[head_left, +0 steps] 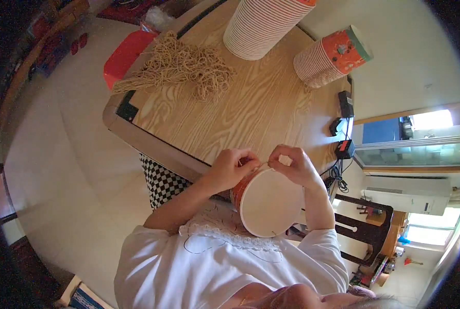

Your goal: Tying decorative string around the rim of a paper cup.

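Observation:
A paper bucket (271,203) with a white round face and an orange-red side rests against my body, tilted at the table's near edge. At its far rim my left hand (232,167) is closed in a pinch. Opposite it, my right hand (296,165) pinches too, its fingertips close to the left ones. A short length of thin tan string (264,164) shows between the fingertips, just over the rim. Farther up the table lies a loose, tangled heap of the same tan string (188,67).
A tall stack of white-rimmed paper buckets (263,28) and a shorter orange-and-green stack (333,56) stand at the table's far side. Black adapters (345,149) and cables line the right edge. A red plastic container (129,54) is beyond the left edge; a dark wooden chair (366,226) stands right.

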The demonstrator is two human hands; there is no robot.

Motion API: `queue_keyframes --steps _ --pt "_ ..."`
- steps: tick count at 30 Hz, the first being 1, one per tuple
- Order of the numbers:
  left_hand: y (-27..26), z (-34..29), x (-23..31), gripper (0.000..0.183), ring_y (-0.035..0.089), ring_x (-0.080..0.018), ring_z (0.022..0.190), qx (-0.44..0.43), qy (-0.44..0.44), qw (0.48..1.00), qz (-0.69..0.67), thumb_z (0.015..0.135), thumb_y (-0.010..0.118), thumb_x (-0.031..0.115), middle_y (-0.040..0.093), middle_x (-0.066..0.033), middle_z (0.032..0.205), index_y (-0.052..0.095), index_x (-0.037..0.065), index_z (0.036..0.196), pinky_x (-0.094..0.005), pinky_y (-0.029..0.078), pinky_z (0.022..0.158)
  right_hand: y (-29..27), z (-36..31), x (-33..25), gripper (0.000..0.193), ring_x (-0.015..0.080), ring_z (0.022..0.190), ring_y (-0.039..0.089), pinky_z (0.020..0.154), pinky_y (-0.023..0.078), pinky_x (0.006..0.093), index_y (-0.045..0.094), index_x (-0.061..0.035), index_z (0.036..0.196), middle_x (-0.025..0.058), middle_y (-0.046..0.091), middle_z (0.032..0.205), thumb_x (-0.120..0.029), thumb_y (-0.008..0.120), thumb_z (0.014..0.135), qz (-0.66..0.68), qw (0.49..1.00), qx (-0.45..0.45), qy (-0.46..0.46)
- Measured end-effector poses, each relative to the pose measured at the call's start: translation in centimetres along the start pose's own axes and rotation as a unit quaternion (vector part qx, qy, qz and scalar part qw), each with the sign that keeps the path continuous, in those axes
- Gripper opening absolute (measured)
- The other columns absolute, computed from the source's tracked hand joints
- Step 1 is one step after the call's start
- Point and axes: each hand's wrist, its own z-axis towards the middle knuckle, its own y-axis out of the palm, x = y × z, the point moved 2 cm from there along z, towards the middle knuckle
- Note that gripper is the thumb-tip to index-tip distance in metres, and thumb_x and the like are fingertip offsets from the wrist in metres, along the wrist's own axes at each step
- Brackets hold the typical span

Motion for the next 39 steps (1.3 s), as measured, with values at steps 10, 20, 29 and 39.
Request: queue_keyframes --steps 10,20,29,39 --pt "0.3 1.2 -1.9 0.021 0.058 -0.0109 0.062 0.009 -0.05 0.997 -0.067 0.081 0.062 0.021 0.065 -0.0059 0.07 0.065 0.0 0.085 -0.0257 0.046 0.06 0.1 1.0 1.3 0.004 0.0091 0.074 0.054 0.067 0.043 0.0215 0.06 -0.0001 0.082 0.0025 0.059 0.075 -0.004 0.058 0.083 0.153 0.985 -0.022 0.071" --pt "1.6 2.5 -3.1 0.018 0.058 -0.0092 0.067 0.029 -0.094 0.987 -0.124 0.081 0.062 0.016 0.064 -0.0041 0.073 0.065 0.0 0.087 -0.0249 0.046 0.062 0.7 3.1 6.4 0.009 0.0138 0.08 0.052 0.07 0.042 0.0255 0.058 -0.0006 0.086 0.006 0.052 0.087 0.003 0.061 0.078 0.226 0.973 -0.04 -0.019" --pt "1.9 2.6 -3.4 0.015 0.054 -0.0065 0.062 0.033 -0.095 0.986 -0.132 0.082 0.061 0.014 0.063 -0.0017 0.071 0.064 0.001 0.087 -0.0237 0.044 0.057 1.2 3.0 6.9 0.007 0.0173 0.081 0.055 0.073 0.045 0.0284 0.061 -0.0023 0.079 0.0072 0.057 0.083 -0.001 0.066 0.075 0.192 0.978 0.02 -0.082" --pt "2.2 2.4 -4.3 0.014 0.059 -0.009 0.067 0.019 -0.047 0.992 -0.117 0.08 0.064 0.015 0.064 -0.0047 0.074 0.064 0.001 0.086 -0.0251 0.048 0.062 1.2 2.8 6.4 0.006 0.0186 0.082 0.055 0.074 0.044 0.0292 0.06 -0.0017 0.081 0.0069 0.058 0.083 0.001 0.064 0.076 0.214 0.966 0.035 -0.142"
